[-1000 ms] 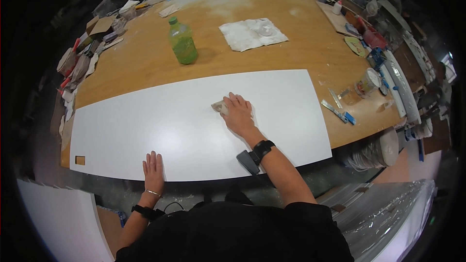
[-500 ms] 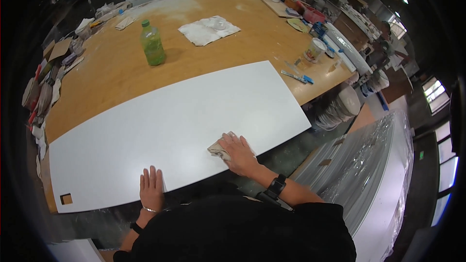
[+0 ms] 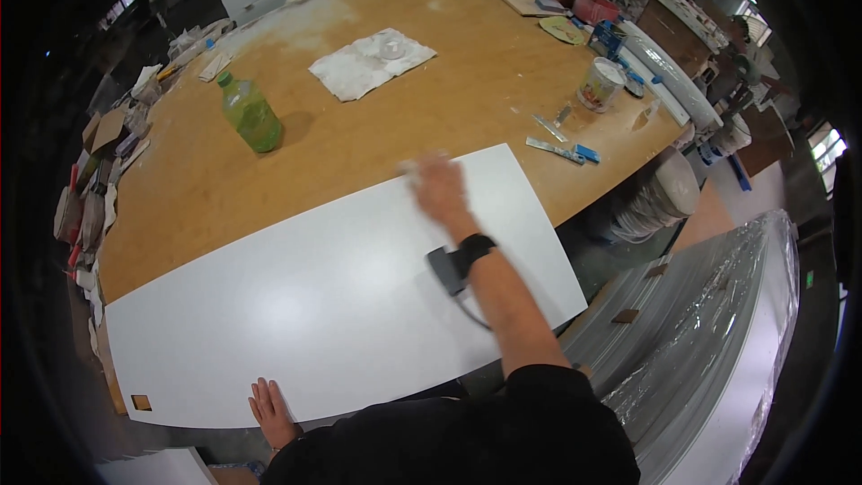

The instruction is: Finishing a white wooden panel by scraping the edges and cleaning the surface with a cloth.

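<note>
A long white panel [image 3: 296,296] lies across the near part of the wooden table, with a small rectangular cutout at its left end. My right hand [image 3: 438,187] is stretched to the panel's far edge, blurred by motion, with a folded cloth [image 3: 409,167] under its fingers. The cloth shows only as a pale smear on the hand's left side. Near the panel's front edge, my left hand [image 3: 271,411] rests flat on the white surface with its fingers stretched out, holding nothing.
Beyond the panel on the wooden table [image 3: 359,139] stand a green bottle [image 3: 251,114], a white cloth with a clear cup [image 3: 373,63], a plastic tub [image 3: 601,85] and blue-handled blades [image 3: 561,151]. Film-wrapped panels [image 3: 682,341] stand at the right. Clutter lines the table's left edge.
My right hand has swept the cloth from the panel's near middle to its far edge. My left hand stays flat near the front edge. The whole view has shifted slightly.
</note>
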### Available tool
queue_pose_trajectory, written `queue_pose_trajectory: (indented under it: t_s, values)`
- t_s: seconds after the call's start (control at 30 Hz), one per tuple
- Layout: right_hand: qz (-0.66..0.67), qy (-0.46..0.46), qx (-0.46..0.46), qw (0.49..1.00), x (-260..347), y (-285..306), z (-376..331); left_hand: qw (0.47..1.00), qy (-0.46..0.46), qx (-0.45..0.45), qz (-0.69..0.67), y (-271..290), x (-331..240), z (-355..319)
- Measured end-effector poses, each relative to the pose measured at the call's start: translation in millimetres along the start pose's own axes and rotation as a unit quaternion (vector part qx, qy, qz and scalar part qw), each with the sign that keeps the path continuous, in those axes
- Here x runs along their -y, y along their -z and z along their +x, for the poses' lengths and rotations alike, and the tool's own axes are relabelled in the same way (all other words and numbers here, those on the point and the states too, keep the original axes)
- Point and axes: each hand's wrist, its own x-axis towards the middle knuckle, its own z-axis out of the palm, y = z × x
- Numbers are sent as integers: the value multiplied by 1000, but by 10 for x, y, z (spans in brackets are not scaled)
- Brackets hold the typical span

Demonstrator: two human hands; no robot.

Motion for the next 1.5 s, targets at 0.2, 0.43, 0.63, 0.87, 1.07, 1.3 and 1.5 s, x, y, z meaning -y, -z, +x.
queue_pose_trajectory:
  t_s: [0.2, 0.43, 0.63, 0.87, 1.07, 1.3, 1.5]
  values:
    - [-34, -14, -89, 995, -1476, 521, -625, 995, 84, -39, 44, -37, -238, 108]
    - [263, 3, 59, 963, -2200, 995, -1064, 994, 92, 32, 43, 432, -339, 132]
    - [160, 77, -3, 984, -1625, 682, -394, 992, 97, -63, 47, 1419, -382, 402]
    - [199, 199, 90, 955, 26, 312, -236, 994, 72, -86, -3, 2337, -245, 873]
    - [231, 282, 158, 918, 1286, -8, -46, 979, -8, -196, -50, 2518, 239, 1508]
    - [249, 360, 200, 877, 2997, -334, 290, 899, -111, -420, 53, 2590, 1270, 2447]
    - [268, 390, 206, 856, 4121, -593, 591, 952, -39, -296, 74, 2758, 1642, 3027]
